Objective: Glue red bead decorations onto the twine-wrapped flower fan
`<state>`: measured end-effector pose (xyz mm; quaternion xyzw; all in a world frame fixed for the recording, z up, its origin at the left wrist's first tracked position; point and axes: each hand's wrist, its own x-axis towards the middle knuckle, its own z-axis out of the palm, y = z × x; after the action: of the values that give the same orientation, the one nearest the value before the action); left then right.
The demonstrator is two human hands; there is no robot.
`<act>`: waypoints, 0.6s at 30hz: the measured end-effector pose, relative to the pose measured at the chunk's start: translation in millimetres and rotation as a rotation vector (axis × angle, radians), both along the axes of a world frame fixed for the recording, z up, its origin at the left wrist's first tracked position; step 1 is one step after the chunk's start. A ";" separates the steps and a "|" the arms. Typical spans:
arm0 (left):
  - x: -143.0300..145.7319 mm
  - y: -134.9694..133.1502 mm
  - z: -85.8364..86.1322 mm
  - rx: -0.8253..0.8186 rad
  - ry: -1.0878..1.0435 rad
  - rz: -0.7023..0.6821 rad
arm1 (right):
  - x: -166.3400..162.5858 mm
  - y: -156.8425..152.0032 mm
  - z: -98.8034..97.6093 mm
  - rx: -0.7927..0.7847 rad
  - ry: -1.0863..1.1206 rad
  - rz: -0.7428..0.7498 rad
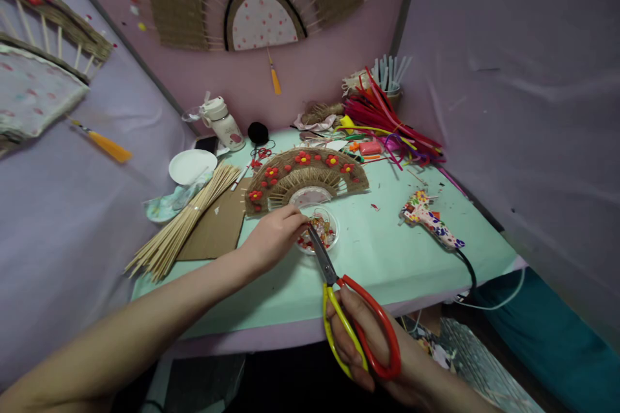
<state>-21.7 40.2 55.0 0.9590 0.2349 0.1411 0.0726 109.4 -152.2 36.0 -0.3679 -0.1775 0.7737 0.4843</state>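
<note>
My right hand [351, 329] grips a pair of scissors [322, 258] with one red and one yellow handle, its fingers through the loops. The blades point away from me, and their tips meet the fingertips of my left hand [276, 235]. Those left fingers are pinched together over a clear round bowl [335, 239] of red, clear and gold-coloured beads [317, 232]. What they pinch is too small to make out. Just behind the bowl lies a woven fan-shaped piece [310, 164] with red flowers and thin sticks.
A bundle of wooden sticks [188, 222] lies on cardboard [227, 222] at left, near a white plate [192, 166] and a bottle [225, 124]. A patterned glue gun [431, 219] with a cord rests at right. Red pipe cleaners [387, 119] are piled at the back.
</note>
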 end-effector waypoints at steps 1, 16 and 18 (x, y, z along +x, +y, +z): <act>-0.6 0.2 -1.1 0.011 -0.001 -0.001 | -0.4 -0.4 -0.5 0.002 -0.007 0.001; -3.0 -4.5 1.7 -0.068 -0.168 0.043 | -4.1 -2.2 -2.7 -0.048 -0.026 -0.047; -2.3 -6.2 3.3 -0.128 -0.208 0.075 | -3.6 -2.4 -3.6 -0.044 -0.003 -0.037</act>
<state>-24.1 33.9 58.2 0.9231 0.2706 0.2270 0.1522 105.8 -154.6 32.4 -0.3827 -0.1543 0.7680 0.4898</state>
